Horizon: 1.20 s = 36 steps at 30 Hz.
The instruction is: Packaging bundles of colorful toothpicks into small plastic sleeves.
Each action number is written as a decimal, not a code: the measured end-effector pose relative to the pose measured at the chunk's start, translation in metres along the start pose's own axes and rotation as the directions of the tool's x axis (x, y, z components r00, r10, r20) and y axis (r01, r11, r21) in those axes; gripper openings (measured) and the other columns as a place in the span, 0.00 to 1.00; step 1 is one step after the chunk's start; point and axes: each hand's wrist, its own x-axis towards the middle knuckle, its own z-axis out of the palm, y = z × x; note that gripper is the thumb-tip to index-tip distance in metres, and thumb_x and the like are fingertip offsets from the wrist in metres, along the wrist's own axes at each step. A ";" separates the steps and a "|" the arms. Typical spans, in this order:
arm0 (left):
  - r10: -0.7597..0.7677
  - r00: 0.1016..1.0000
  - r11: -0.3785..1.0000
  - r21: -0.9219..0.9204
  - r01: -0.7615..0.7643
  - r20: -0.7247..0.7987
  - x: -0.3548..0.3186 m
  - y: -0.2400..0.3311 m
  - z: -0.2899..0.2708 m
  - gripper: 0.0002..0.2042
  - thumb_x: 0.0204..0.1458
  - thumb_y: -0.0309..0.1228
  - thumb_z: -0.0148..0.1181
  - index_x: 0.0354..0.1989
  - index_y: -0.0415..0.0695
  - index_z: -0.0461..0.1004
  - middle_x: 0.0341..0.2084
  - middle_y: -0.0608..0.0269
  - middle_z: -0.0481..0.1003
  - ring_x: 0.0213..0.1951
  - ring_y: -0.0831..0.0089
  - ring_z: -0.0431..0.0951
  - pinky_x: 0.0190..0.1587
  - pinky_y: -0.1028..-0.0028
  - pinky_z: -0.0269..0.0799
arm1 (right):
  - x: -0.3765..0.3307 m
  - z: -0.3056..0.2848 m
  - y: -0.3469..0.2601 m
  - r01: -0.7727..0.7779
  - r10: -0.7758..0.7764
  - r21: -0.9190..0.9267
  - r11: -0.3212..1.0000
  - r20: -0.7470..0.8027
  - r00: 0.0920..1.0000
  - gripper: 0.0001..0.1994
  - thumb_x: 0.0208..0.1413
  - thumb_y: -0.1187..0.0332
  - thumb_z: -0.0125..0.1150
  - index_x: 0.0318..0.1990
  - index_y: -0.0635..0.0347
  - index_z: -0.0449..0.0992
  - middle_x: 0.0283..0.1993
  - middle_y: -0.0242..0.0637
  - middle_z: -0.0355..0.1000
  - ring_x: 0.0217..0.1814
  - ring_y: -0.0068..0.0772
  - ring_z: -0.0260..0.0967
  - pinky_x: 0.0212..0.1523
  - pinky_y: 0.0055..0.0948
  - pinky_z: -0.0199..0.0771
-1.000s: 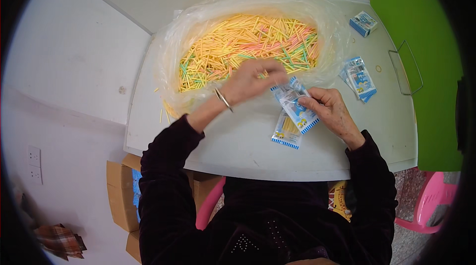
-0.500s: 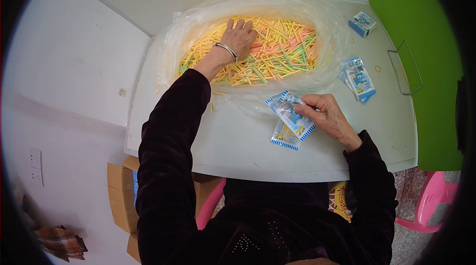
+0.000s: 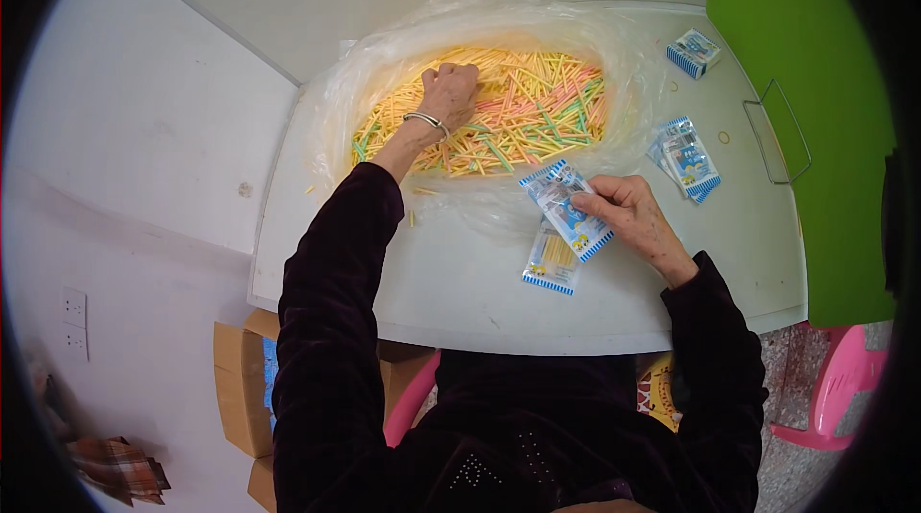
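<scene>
My left hand (image 3: 451, 97), with a bracelet at the wrist, is in a heap of thin yellow, pink and green sticks (image 3: 547, 110). Its fingers curl down into the sticks, and the fingertips are hidden. A large clear plastic bag (image 3: 628, 81) spreads open around the heap. Nearer me, my right hand (image 3: 638, 223) pinches a blue-and-white printed packet (image 3: 566, 201) between thumb and fingers, tilted above the table. Partly beneath it, a similar packet (image 3: 553, 262) with pale sticks visible inside lies on the table.
More blue-and-white packets (image 3: 689, 158) lie to the right, with a small stack of them (image 3: 693, 53) farther back. A wire handle or rack (image 3: 779, 134) stands by the green panel (image 3: 815, 81). Cardboard boxes (image 3: 240, 388) are below the table's left edge; a pink chair (image 3: 835, 388) is lower right.
My left hand's fingers, spread over the sticks before, are now curled in among them. My right hand has shifted slightly, and its packet has lifted a little off the one beneath.
</scene>
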 end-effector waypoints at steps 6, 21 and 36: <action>-0.162 0.986 0.723 -0.684 0.100 -0.027 0.003 -0.001 -0.021 0.08 0.55 0.33 0.47 0.32 0.41 0.65 0.25 0.53 0.73 0.34 0.61 0.74 0.42 0.60 0.64 | 0.008 -0.001 -0.001 0.012 -0.006 0.188 0.982 -0.032 0.999 0.10 0.53 0.66 0.56 0.30 0.66 0.76 0.24 0.23 0.69 0.26 0.10 0.61 0.26 0.14 0.59; -0.256 0.909 -0.671 -0.737 0.079 0.330 0.004 0.094 -0.013 0.07 0.55 0.29 0.49 0.37 0.37 0.64 0.29 0.55 0.73 0.30 0.65 0.76 0.34 0.67 0.74 | 0.120 0.042 0.004 0.206 0.214 0.936 0.285 -0.272 0.938 0.10 0.59 0.70 0.45 0.45 0.64 0.67 0.43 0.38 0.69 0.45 0.30 0.67 0.49 0.31 0.65; -0.511 0.814 -0.451 -0.892 0.020 0.277 0.014 0.103 0.006 0.07 0.56 0.31 0.48 0.33 0.40 0.62 0.25 0.62 0.70 0.25 0.76 0.71 0.26 0.77 0.70 | 0.121 0.030 0.014 0.288 0.123 0.844 0.452 -0.378 0.917 0.11 0.56 0.69 0.52 0.44 0.65 0.69 0.42 0.36 0.72 0.43 0.30 0.70 0.48 0.28 0.69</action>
